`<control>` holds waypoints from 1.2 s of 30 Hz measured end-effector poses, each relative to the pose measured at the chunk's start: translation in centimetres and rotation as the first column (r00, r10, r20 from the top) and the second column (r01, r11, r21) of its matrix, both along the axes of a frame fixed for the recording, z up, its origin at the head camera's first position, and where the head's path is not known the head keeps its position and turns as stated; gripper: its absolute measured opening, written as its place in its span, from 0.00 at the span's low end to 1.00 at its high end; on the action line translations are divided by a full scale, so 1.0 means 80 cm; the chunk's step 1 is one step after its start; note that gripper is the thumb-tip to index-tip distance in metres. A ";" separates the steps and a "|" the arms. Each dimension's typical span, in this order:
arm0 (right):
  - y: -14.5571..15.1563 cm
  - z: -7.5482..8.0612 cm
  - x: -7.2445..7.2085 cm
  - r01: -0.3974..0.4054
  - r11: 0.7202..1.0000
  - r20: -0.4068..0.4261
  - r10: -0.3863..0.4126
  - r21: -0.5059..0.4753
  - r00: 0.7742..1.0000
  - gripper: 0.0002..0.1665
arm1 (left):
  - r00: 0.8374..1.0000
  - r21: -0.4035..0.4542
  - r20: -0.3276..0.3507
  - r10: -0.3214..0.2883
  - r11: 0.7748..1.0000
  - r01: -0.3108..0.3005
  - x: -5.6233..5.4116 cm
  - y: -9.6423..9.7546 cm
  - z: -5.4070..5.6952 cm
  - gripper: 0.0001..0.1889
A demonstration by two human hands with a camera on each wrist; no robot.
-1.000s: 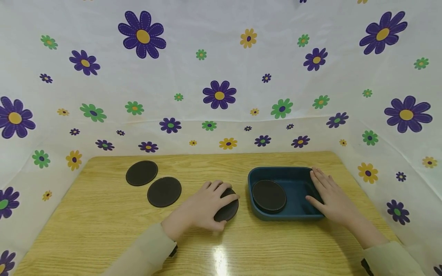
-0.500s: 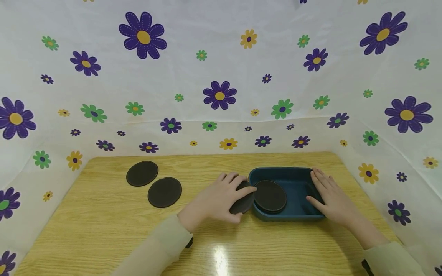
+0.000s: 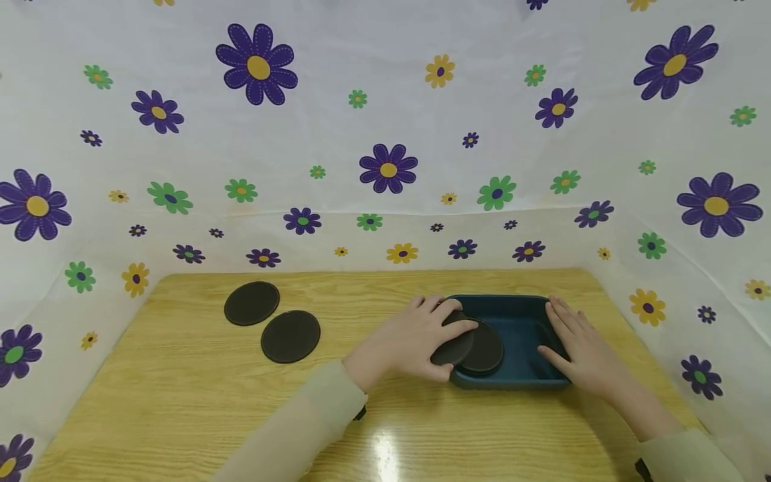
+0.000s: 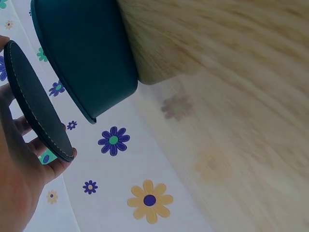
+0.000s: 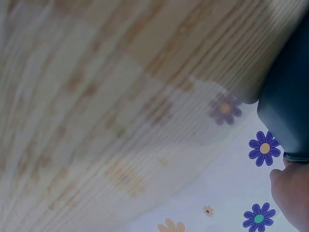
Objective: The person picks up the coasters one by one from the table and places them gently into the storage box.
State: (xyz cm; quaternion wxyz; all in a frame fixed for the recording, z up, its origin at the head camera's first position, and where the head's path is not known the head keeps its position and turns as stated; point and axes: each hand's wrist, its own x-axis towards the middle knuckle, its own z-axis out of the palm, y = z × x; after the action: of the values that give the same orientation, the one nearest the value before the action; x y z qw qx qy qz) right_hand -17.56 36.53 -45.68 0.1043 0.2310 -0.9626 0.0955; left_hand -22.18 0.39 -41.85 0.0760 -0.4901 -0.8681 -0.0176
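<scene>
A round black coaster (image 3: 453, 343) is gripped at its edges by my left hand (image 3: 415, 338), over the left end of a dark blue tray (image 3: 512, 383). Stitching runs round its edge in the left wrist view, where the coaster (image 4: 36, 104) is tilted and apart from the tray (image 4: 87, 53). Another black coaster (image 3: 486, 347) lies inside the tray at the left, partly covered by the held one. My right hand (image 3: 587, 351) rests on the tray's right rim, its fingers straight along the back corner. In the right wrist view only part of this hand (image 5: 292, 193) shows.
Two more black coasters, a far one (image 3: 251, 303) and a nearer one (image 3: 290, 337), lie flat on the left of the wooden table (image 3: 199, 402). A white flowered cloth (image 3: 337, 134) stands behind and at both sides.
My left hand has moved right with the coaster, from the table beside the tray to over the tray's left end. The right hand has stayed on the rim.
</scene>
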 end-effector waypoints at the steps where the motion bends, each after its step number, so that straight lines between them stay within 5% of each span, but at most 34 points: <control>1: 0.000 0.000 0.000 0.000 1.000 0.001 0.000 -0.002 1.000 0.49 | 1.000 -0.008 -0.001 -0.002 1.000 0.002 -0.001 0.003 0.001 0.41; 13: -0.003 0.002 0.001 0.021 1.000 0.020 -0.020 -0.021 1.000 0.49 | 0.998 -0.096 -0.050 -0.039 0.995 0.034 -0.009 0.051 0.004 0.42; 36: -0.002 0.003 0.000 0.032 0.999 0.041 -0.030 -0.033 0.999 0.49 | 0.998 -0.220 -0.063 0.019 0.975 -0.033 -0.020 0.099 -0.025 0.40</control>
State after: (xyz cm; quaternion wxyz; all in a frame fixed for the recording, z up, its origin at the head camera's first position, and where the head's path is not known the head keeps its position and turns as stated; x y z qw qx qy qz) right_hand -17.54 36.35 -45.44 0.0902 0.2123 -0.9662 0.1147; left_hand -23.80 8.32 -43.82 0.0477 -0.4844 -0.8684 0.0949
